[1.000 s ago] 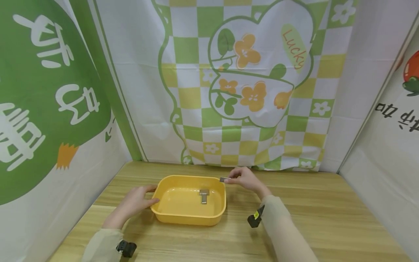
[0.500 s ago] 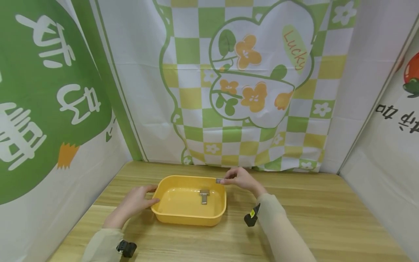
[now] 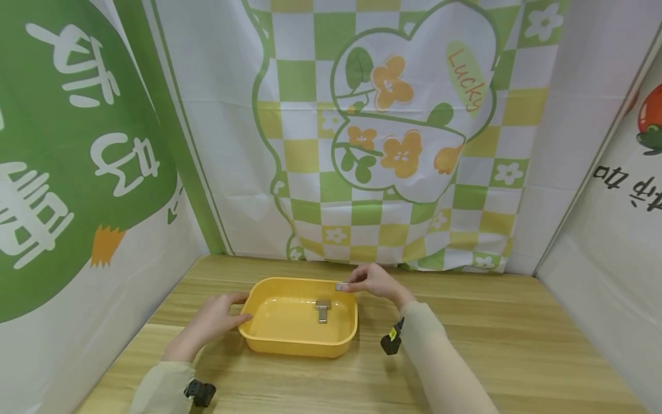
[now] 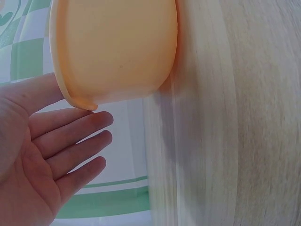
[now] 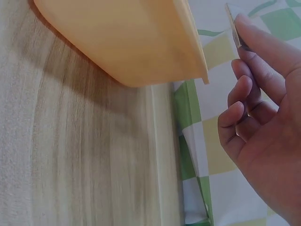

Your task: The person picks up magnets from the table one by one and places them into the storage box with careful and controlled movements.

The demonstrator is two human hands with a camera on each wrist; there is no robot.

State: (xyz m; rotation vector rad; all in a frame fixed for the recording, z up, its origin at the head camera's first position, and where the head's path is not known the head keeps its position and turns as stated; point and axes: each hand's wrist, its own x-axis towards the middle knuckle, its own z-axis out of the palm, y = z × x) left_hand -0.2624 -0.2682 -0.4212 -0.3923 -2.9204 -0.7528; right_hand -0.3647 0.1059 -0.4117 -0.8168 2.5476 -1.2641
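Note:
A yellow plastic basin (image 3: 297, 348) stands on the wooden table. My left hand (image 3: 209, 319) holds its left rim, thumb over the edge and index finger against the outside; in the left wrist view the other fingers (image 4: 77, 153) of that hand are spread below the rim. Over the basin's back right corner, my right hand (image 3: 374, 282) pinches a small flat silver metal piece (image 3: 341, 286) between thumb and index finger. In the right wrist view this metal piece (image 5: 233, 23) shows edge-on, its exact kind unclear. Two similar small metal pieces (image 3: 323, 313) lie touching or overlapping inside the basin.
The wooden table (image 3: 496, 345) extends around the basin. Behind it hangs a green, yellow and white checked cloth (image 3: 336, 218), and printed white cloths (image 3: 605, 247) close off both sides. A small black camera sits on each wrist.
My right hand has moved left with the silver metal piece, from beside the basin's back right corner to over its rim. The left hand and the basin stay put.

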